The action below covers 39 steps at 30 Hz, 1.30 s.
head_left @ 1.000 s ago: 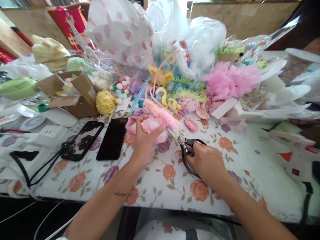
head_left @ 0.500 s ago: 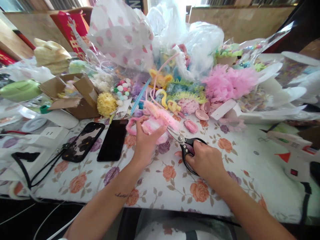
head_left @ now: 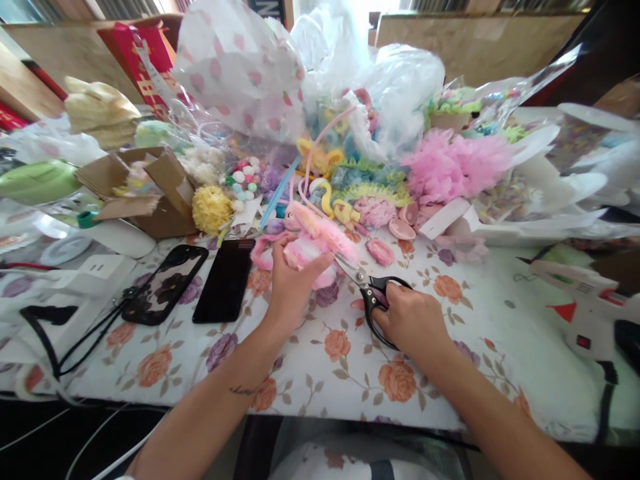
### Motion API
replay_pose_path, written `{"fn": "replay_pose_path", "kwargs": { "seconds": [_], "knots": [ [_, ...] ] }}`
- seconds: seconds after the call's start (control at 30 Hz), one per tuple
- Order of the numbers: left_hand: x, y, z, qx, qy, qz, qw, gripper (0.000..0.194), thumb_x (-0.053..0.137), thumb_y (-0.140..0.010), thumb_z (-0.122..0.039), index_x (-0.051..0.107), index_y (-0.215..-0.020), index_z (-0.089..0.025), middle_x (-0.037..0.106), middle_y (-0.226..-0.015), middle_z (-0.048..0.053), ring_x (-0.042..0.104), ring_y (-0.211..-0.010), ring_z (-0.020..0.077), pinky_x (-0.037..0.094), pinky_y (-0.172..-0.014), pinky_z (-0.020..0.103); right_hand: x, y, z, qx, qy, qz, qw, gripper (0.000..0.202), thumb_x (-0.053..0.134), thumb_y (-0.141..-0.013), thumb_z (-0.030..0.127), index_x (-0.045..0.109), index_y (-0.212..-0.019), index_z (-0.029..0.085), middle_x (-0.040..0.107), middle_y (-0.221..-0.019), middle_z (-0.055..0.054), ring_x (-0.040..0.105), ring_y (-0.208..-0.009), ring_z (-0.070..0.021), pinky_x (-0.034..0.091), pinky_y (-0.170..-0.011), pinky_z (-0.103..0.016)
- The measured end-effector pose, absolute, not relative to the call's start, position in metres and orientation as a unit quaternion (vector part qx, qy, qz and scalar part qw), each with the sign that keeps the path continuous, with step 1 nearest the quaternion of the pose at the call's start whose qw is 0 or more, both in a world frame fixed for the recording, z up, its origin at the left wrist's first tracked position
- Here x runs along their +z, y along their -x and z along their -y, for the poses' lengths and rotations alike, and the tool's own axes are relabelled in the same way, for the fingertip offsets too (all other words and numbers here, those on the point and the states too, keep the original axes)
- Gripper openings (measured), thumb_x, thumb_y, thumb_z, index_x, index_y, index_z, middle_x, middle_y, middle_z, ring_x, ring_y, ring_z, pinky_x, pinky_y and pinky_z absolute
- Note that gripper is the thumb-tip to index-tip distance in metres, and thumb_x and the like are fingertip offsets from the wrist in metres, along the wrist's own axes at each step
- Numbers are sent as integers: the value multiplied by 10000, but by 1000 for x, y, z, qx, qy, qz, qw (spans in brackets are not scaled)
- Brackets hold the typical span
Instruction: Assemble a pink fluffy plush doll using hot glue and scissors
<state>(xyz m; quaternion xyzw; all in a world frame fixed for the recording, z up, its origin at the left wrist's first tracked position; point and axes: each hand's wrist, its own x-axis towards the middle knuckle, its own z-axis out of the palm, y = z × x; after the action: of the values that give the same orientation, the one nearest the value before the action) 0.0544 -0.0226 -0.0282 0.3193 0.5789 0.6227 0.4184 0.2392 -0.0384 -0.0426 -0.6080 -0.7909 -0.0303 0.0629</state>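
Over the table (head_left: 310, 373), our left hand (head_left: 295, 277) has its grip closed on the pink plush (head_left: 320, 233) — fingers pressed into the fluff. Our right hand (head_left: 413, 313) grips the black handles of the scissors (head_left: 373, 293) — blades directed at the plush's right edge. Behind the blades lies a small pink piece (head_left: 381, 252); left of the plush lies a black phone (head_left: 223, 280).

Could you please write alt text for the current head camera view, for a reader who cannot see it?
A left hand holds a fluffy pink piece while a right hand holds black-handled scissors against it, above a floral tablecloth. Around them lie two phones, a cardboard box, colourful craft materials and a glue gun.
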Motion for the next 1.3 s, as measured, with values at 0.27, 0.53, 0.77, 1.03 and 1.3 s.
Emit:
{"fn": "replay_pose_path", "kwargs": {
  "seconds": [0.27, 0.53, 0.77, 1.03, 1.3],
  "knots": [
    [-29, -54, 24, 618, -337, -591, 393, 656, 850, -579, -405, 495, -1114, -274, 547, -1095, 27, 584, -892, 175, 513, -663, 257, -43, -236, 38, -38, 614, 784, 87, 204, 551, -796, 351, 568, -692, 176, 662, -630, -62, 607, -559, -195, 232, -527, -281],
    [-33, -55, 25, 610, -353, -597, 383, 669, 842, -598, -411, 492, -1154, -283, 515, -1184, 35, 560, -993, 189, 515, -764, 287, -40, -237, 39, -25, 612, 788, 60, 159, 537, -780, 279, 585, -675, 170, 658, -605, -71, 594, -545, -185, 242, -532, -286],
    [-29, -54, 23, 641, -337, -565, 395, 637, 850, -603, -391, 461, -1093, -271, 540, -1041, 19, 573, -802, 138, 516, -631, 237, -41, -238, 39, -28, 620, 780, 76, 199, 545, -802, 337, 568, -692, 172, 669, -643, -70, 612, -568, -201, 228, -529, -283],
    [-31, -54, 23, 629, -345, -593, 367, 645, 840, -607, -417, 460, -1106, -263, 520, -1155, 47, 586, -907, 169, 519, -652, 240, -43, -236, 38, -29, 631, 772, 78, 181, 572, -778, 332, 567, -689, 175, 666, -634, -69, 614, -571, -207, 232, -530, -282],
    [-37, -55, 23, 627, -362, -604, 332, 626, 836, -611, -415, 483, -1106, -268, 477, -1286, 52, 506, -1183, 235, 477, -936, 348, -40, -233, 38, -27, 629, 774, 66, 157, 558, -773, 302, 595, -703, 166, 671, -645, -79, 602, -575, -198, 239, -531, -284]
  ]
}}
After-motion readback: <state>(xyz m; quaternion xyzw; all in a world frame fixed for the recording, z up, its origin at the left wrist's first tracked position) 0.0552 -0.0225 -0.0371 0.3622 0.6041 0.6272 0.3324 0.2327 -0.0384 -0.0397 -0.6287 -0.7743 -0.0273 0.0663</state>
